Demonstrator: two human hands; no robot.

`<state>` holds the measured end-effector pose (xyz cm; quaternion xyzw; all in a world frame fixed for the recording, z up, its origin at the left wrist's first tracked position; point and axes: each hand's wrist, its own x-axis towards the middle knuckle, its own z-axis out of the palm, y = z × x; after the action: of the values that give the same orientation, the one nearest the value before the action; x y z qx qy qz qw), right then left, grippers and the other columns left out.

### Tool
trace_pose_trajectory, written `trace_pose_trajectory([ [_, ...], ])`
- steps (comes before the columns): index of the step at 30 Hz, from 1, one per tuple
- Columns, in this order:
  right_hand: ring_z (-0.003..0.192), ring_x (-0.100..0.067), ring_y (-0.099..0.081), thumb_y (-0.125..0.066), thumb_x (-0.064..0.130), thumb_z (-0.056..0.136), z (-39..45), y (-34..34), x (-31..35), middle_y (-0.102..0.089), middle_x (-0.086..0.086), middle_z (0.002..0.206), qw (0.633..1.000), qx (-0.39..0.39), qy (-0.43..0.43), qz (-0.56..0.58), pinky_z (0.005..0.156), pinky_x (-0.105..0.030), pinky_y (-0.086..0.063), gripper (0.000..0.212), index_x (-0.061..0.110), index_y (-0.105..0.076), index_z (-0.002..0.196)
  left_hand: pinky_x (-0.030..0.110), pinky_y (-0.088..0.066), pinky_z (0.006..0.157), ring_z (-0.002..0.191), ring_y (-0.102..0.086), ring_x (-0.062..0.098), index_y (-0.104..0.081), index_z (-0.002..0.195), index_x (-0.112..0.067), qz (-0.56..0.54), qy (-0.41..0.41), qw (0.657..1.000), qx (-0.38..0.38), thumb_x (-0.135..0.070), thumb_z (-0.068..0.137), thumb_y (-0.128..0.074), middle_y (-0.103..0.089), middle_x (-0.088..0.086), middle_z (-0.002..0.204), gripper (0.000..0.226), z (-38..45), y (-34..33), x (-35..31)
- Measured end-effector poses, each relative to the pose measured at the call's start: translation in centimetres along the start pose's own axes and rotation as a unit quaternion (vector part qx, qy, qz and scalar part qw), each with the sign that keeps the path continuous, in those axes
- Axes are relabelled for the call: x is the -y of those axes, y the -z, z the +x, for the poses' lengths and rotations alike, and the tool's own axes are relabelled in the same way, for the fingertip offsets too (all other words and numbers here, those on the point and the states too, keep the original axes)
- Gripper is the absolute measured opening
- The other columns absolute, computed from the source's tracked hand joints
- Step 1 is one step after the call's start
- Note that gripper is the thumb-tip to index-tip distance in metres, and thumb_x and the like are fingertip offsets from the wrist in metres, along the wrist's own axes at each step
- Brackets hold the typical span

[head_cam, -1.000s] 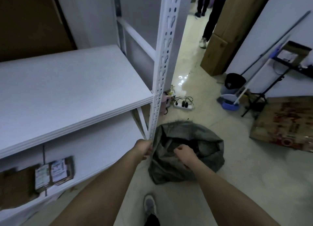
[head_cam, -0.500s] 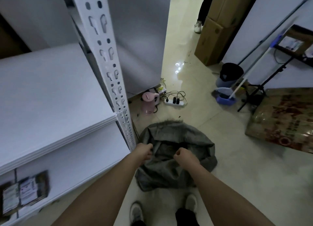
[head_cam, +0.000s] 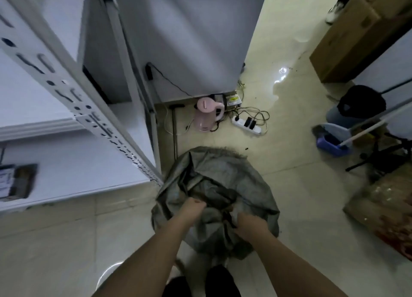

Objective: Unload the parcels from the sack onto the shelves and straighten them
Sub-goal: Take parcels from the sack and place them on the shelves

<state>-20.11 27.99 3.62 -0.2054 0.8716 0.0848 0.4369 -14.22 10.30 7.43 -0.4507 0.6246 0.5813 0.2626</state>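
Note:
A grey woven sack [head_cam: 223, 176] lies crumpled on the tiled floor just in front of my feet. My left hand [head_cam: 192, 206] grips the sack's rim on the left side of its mouth. My right hand [head_cam: 250, 225] clutches the rim on the right side. The mouth between them is a dark fold; no parcel inside it shows. One parcel [head_cam: 16, 182] with a white label lies on the low white shelf [head_cam: 89, 163] at the far left.
The white slotted shelf post [head_cam: 73, 91] slants down to the sack's left edge. Behind the sack stand a pink kettle [head_cam: 208, 114] and a power strip [head_cam: 246, 123] with cables. A dustpan and broom [head_cam: 334, 138], a tripod and cardboard boxes [head_cam: 356, 36] crowd the right.
The view has dropped lower and closer to the sack. Both hands have stayed on the sack's rim and shifted slightly apart, pulling at its mouth.

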Motion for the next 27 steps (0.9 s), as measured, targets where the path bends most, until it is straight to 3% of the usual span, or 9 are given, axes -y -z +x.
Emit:
trace_pose_trajectory([
  [3,0.113,-0.027,-0.057,-0.035,0.027,0.102,3.8,-2.8,-1.5,-0.057,-0.010,0.127,0.997,-0.020,0.035,-0.066,0.090,-0.034,-0.046,0.034,0.012,-0.049,0.130,0.027,-0.035,0.056,0.064,-0.048,0.018,-0.053,0.076,-0.010,0.046,0.004,0.999,0.011,-0.013,0.095,-0.047,-0.050,0.010,0.074,0.020,4.1,-2.5,1.7],
  [5,0.112,-0.028,-0.056,-0.033,0.025,0.102,6.8,-4.6,-2.3,-0.058,-0.009,0.125,0.994,-0.036,0.048,-0.093,0.089,-0.035,-0.045,0.033,0.013,-0.051,0.126,0.029,-0.044,0.079,0.097,-0.058,0.026,-0.059,0.108,-0.008,0.067,-0.004,0.998,0.009,-0.016,0.096,-0.048,-0.059,0.014,0.106,0.019,7.9,-3.9,3.1],
  [7,0.114,-0.027,-0.054,-0.034,0.028,0.102,10.5,-7.0,-3.1,-0.056,-0.009,0.126,0.991,-0.053,0.057,-0.107,0.090,-0.035,-0.044,0.033,0.014,-0.050,0.128,0.028,-0.039,0.095,0.120,-0.050,0.027,-0.048,0.131,-0.006,0.085,-0.002,0.996,0.001,-0.018,0.096,-0.048,-0.051,0.013,0.132,0.037,12.1,-5.7,5.1],
  [11,0.123,-0.027,-0.044,-0.040,0.035,0.098,18.5,-11.8,-4.6,-0.047,-0.007,0.135,0.988,-0.102,0.035,-0.111,0.094,-0.038,-0.038,0.041,0.016,-0.043,0.134,0.027,-0.038,0.101,0.125,-0.048,0.026,-0.046,0.135,-0.008,0.125,-0.014,0.992,0.014,-0.023,0.094,-0.052,-0.050,0.012,0.138,0.045,20.9,-9.6,9.0],
  [14,0.128,-0.027,-0.039,-0.042,0.053,0.091,24.2,-14.8,-5.5,-0.040,-0.006,0.141,0.983,-0.170,-0.026,-0.063,0.098,-0.042,-0.037,0.063,0.018,-0.033,0.143,0.031,-0.039,0.104,0.124,-0.048,0.026,-0.044,0.137,-0.008,0.137,-0.021,0.989,0.048,-0.029,0.091,-0.054,-0.050,0.012,0.137,0.051,27.8,-12.4,11.3],
  [17,0.137,-0.028,-0.029,-0.044,0.057,0.087,29.1,-18.1,-6.6,-0.026,-0.006,0.154,0.976,-0.203,-0.065,-0.031,0.105,-0.046,-0.033,0.078,0.021,-0.017,0.152,0.033,-0.044,0.100,0.116,-0.055,0.027,-0.048,0.132,-0.004,0.135,-0.042,0.987,0.074,-0.031,0.088,-0.057,-0.057,0.013,0.129,0.052,34.5,-15.5,12.9],
  [20,0.137,-0.029,-0.029,-0.046,0.048,0.087,32.0,-20.6,-7.8,-0.022,-0.004,0.156,0.967,-0.242,-0.080,0.021,0.102,-0.045,-0.037,0.075,0.024,-0.018,0.152,0.043,-0.046,0.100,0.115,-0.056,0.032,-0.051,0.129,-0.001,0.138,-0.074,0.983,0.100,-0.028,0.087,-0.059,-0.058,0.020,0.127,0.051,39.5,-18.1,14.0],
  [23,0.125,-0.025,-0.042,-0.050,0.033,0.088,33.6,-21.5,-9.4,-0.034,-0.002,0.150,0.949,-0.306,-0.070,0.033,0.086,-0.039,-0.049,0.064,0.022,-0.029,0.147,0.041,-0.041,0.106,0.128,-0.046,0.031,-0.032,0.144,-0.008,0.156,-0.065,0.978,0.126,-0.047,0.084,-0.059,-0.044,0.015,0.143,0.077,42.3,-20.2,14.6],
  [27,0.118,-0.023,-0.047,-0.047,0.019,0.092,34.6,-21.0,-11.5,-0.042,0.000,0.141,0.932,-0.358,-0.055,0.035,0.077,-0.035,-0.051,0.050,0.022,-0.040,0.141,0.034,-0.030,0.113,0.137,-0.036,0.026,-0.018,0.150,-0.005,0.118,-0.047,0.974,0.185,-0.068,0.072,-0.062,-0.034,0.011,0.151,0.110,43.6,-22.2,15.0],
])
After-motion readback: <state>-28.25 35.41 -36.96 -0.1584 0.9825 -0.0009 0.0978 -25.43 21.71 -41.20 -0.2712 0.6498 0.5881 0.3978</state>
